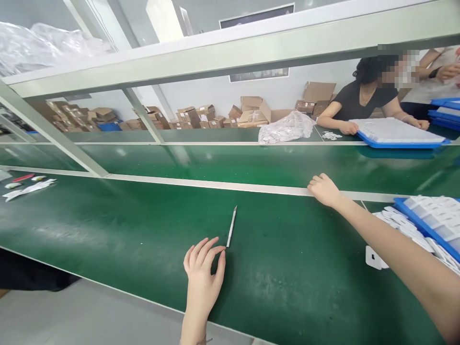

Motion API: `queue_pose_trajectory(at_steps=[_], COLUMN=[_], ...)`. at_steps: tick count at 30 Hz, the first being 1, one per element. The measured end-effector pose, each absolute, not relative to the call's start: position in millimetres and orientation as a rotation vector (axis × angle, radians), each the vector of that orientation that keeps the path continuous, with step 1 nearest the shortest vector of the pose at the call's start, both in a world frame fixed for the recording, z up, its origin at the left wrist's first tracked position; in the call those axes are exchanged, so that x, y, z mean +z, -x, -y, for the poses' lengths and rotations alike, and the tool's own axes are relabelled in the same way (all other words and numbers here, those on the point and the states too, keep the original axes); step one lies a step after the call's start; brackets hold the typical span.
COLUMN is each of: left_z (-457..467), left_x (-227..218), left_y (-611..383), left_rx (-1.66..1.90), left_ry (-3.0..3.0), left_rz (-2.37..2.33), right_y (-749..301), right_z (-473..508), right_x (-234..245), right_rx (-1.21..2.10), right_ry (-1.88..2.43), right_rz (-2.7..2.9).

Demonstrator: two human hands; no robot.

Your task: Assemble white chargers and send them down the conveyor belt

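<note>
At the rear rail (pixel 215 185) of the green tabletop (pixel 143 225), the right grip (pixel 324 190) curls, its hold unclear. The left grip (pixel 203 272) is parted, just beside the tabletop's knife (pixel 232 227): probably light, stiff, slick; best held by the handle (pixel 230 238).

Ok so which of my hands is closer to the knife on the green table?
Your left. Your left hand is right at the near end of the knife; whether it touches is unclear. Your right hand is well off to its right, by the pale strip.
</note>
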State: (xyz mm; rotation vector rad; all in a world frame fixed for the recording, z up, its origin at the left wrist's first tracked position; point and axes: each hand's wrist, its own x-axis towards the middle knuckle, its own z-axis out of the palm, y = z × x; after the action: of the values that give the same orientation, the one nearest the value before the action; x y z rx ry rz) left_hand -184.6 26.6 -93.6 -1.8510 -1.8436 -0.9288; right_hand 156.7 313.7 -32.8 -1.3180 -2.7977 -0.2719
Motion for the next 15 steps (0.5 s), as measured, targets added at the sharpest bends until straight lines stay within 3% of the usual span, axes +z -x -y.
queue_pose_trajectory(at_steps=[6, 15], left_z=[-27, -32], left_x=[-92, -88], left_y=[178, 168], left_rx=[-0.982, -0.793], left_ry=[1.808, 1.683], left_rz=[1.862, 1.949], right_y=[-146, -126], right_z=[-300, -195], right_x=[-26, -64], right_rx=[-0.056, 0.650], right_ry=[1.218, 0.795], right_rz=[2.701, 2.584])
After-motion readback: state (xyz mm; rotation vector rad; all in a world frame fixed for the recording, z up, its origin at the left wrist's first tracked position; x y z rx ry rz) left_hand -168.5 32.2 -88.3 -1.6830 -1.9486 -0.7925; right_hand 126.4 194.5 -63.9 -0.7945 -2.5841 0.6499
